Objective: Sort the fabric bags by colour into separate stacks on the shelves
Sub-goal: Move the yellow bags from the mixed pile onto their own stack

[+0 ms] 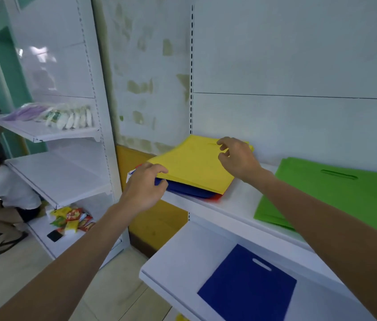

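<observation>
A mixed pile of fabric bags lies at the left end of the upper white shelf point(236, 205). A yellow bag point(194, 165) is on top, with blue bags point(187, 189) and a red edge point(216, 197) under it. My left hand point(145, 186) grips the near left corner of the yellow bag, fingers curled over its edge. My right hand point(236, 156) hovers at the far end of the yellow bag with fingers curled; whether it touches the bag I cannot tell. A stack of green bags point(335, 195) lies to the right. A single blue bag point(247, 288) lies on the lower shelf point(182, 262).
Another white shelf unit point(67, 177) stands at the left with packaged goods point(67, 117) on its top shelf and snack packets point(71, 220) at the bottom. A person point(4, 191) crouches on the floor at far left.
</observation>
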Motion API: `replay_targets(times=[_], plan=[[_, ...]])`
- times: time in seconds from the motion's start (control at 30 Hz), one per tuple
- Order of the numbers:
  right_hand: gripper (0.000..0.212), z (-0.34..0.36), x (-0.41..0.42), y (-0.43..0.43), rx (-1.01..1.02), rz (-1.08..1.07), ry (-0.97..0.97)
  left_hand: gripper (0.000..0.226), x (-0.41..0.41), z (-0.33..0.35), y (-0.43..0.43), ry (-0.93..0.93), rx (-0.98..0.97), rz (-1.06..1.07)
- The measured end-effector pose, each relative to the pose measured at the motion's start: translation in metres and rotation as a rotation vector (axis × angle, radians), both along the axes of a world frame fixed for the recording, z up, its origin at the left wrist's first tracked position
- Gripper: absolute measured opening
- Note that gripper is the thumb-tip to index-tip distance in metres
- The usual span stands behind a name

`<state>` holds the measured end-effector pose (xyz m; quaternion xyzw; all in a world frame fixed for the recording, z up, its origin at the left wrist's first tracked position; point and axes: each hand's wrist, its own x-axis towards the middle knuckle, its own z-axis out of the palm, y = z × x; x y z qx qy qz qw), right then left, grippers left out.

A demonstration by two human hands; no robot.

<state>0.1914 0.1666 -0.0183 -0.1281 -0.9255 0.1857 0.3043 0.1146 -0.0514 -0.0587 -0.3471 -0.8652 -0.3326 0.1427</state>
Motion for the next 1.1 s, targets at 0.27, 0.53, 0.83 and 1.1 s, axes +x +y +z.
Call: replay_targets(times=[0.27,0.53,0.83,1.1], plan=[[0.034,0.023,-0.057,0.041,0.004,-0.125,0.018,0.025,-0.082,0.003,0.034,-0.038,0.04,-0.08],[0.03,0.027,-0.059,0.076,-0.056,-0.414,0.097,0.032,-0.164,0.027,0.063,-0.135,-0.132,-0.211],[0.055,-0.039,-0.083,0.044,-0.297,-0.797,-0.413,0.026,-0.198,-0.003,0.088,-0.074,-0.259,-0.134],[0.024,-0.06,-0.09,0.013,-0.174,-0.961,0.04,0.026,-0.205,-0.018,0.086,0.017,0.101,-0.199]])
